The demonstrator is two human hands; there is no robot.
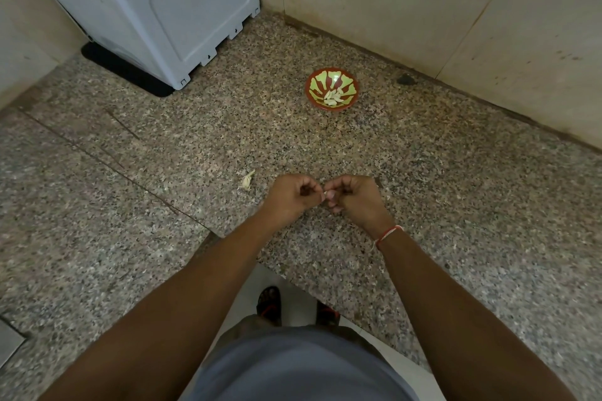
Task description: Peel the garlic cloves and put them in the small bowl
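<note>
So, several peeled cloves (333, 98) already in small red-green patterned bowl (350, 80); left hand (291, 195), right hand (353, 197) fingers pinching pale garlic clove (324, 195), peeling unfinished; husk scrap (246, 180) on speckled granite counter (163, 156).

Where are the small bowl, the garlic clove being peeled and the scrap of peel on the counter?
small bowl (351, 81): head view, bare inner wall near the far rim.
garlic clove (324, 195): head view, pale bit between the fingertips.
peel scrap (247, 178): head view, its middle.

Speckled granite counter (456, 205), beige walls (391, 3)
</note>
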